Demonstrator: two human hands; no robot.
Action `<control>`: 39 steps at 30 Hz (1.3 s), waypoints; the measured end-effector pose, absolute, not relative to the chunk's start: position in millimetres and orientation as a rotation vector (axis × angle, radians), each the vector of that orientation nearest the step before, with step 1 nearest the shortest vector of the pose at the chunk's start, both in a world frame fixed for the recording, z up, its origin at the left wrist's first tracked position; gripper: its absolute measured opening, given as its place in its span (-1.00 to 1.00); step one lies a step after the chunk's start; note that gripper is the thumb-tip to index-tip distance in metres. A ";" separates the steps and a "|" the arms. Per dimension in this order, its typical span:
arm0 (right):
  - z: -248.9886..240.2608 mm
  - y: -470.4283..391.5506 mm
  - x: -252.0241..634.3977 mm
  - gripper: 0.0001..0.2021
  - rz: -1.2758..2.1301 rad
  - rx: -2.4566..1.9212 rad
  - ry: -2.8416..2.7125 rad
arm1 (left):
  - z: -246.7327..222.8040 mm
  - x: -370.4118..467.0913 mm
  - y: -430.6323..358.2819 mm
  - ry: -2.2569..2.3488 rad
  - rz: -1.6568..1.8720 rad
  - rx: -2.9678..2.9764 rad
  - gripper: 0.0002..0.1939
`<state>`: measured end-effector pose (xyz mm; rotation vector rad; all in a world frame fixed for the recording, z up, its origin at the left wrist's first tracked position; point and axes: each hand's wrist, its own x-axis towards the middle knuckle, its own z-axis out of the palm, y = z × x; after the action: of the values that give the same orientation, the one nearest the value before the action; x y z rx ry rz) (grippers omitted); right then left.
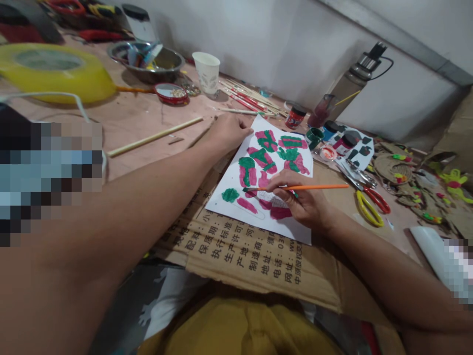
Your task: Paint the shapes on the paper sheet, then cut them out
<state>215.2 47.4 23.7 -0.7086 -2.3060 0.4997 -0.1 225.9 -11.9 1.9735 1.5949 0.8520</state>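
Observation:
A white sheet of paper (229,191) with pink and green painted patches lies tilted on a flattened cardboard piece (258,268) printed with Chinese characters. My left hand (229,132) is closed at the sheet's upper left edge, thumb against the paper; its other fingertips are partly hidden. In my right hand (301,197) is a thin orange paintbrush (321,187), held between thumb and fingers. Its dark tip meets the paper near the lower left, beside a green patch. Pencil outlines show near my right hand.
Open paint jars, including a green one (314,137), stand right of the sheet. Scissors (368,199) and twine pieces (393,165) lie farther right. Behind are a paper cup (207,74), a metal bowl (162,69), a bottle (351,81) and wooden sticks (258,96). A yellow tape roll (92,81) sits left.

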 end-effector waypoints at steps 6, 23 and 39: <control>25.0 45.8 216.5 -0.79 0.513 -0.701 -2.264 | -8.6 -0.2 223.1 1.597 0.829 1.963 -0.82; 25.4 45.2 215.0 -0.76 0.471 -0.704 -2.263 | -11.6 -0.2 225.4 1.592 0.834 1.964 -0.85; 25.7 44.8 218.8 -0.73 0.448 -0.721 -2.279 | -12.8 -0.4 226.2 1.608 0.832 1.980 -0.79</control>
<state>218.8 44.8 25.7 -0.7207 -2.2786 0.4479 -0.4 226.2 -12.8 1.9797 1.6076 0.8317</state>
